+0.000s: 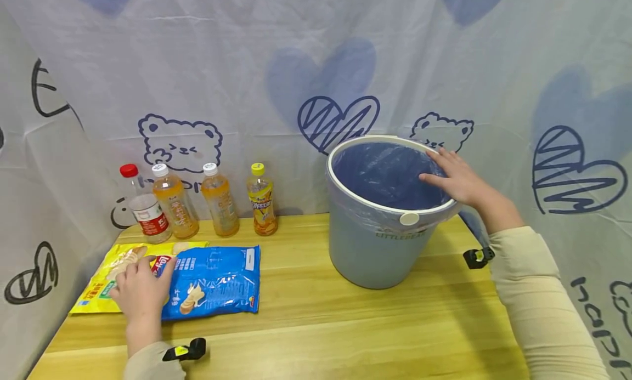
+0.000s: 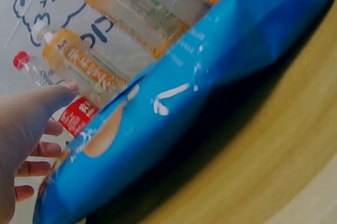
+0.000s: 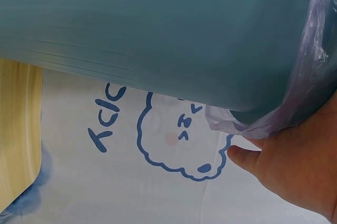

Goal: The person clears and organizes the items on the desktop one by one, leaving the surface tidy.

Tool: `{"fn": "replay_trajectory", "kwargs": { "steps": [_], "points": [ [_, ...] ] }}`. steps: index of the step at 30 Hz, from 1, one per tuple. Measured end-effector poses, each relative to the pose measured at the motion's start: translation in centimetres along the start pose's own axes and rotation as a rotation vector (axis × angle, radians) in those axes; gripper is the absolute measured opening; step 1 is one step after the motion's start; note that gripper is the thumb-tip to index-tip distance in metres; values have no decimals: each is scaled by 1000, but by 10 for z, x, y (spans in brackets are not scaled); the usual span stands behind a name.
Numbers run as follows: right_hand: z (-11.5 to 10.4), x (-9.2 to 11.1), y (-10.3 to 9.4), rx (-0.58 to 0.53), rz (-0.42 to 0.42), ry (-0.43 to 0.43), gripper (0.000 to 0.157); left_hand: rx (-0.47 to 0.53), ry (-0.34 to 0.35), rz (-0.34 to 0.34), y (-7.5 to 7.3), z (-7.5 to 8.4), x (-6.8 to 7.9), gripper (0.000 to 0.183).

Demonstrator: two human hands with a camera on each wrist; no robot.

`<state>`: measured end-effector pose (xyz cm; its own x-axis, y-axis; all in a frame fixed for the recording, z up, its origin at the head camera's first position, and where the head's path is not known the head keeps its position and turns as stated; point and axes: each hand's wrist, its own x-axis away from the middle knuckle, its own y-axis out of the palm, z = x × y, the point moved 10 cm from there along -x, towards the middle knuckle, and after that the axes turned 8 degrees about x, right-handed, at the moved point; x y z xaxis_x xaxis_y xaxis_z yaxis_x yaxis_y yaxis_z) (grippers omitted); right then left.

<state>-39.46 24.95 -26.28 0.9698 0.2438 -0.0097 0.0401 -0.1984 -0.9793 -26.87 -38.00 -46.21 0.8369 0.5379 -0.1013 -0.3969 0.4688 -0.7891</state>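
My left hand [image 1: 143, 292] is over the left end of a blue snack bag [image 1: 217, 281] that overlaps a yellow snack bag [image 1: 106, 276]. In the left wrist view its thumb stands apart from the loosely bent fingers beside the blue bag; whether the fingertips touch it is hard to tell. On the right, a blue-grey trash bin [image 1: 375, 254] stands upright, lined with a clear plastic bag [image 3: 310, 50]. My right hand [image 1: 459, 177] rests on the bin's white rim, the thumb extended over the opening. Some of its fingers lie along the outside, partly hidden.
Along the back edge of the wooden table [image 1: 296, 325] stand a red-capped bottle [image 1: 148, 210], two white-capped bottles with orange labels [image 1: 175, 204], and a yellow-capped bottle [image 1: 261, 202]. A white printed curtain [image 1: 276, 51] hangs behind and at both sides.
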Motion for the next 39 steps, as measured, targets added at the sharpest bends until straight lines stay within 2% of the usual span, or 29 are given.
{"fn": "replay_trajectory", "kwargs": {
  "steps": [6,11,20,28,39],
  "points": [
    [-1,2,0,-17,1,-1,80,-32,-57,-61,9,-18,-1,94],
    [-1,1,-1,-24,8,0,80,-66,-81,-104,17,-25,-1,99],
    [0,-2,1,-17,13,-3,80,-117,-103,-170,29,-32,-1,108],
    [1,-2,0,-25,16,-6,80,-136,-86,-226,39,-33,-1,117],
    [1,-2,1,-30,13,-5,79,-139,-88,-232,44,-35,-1,116]
  ]
}}
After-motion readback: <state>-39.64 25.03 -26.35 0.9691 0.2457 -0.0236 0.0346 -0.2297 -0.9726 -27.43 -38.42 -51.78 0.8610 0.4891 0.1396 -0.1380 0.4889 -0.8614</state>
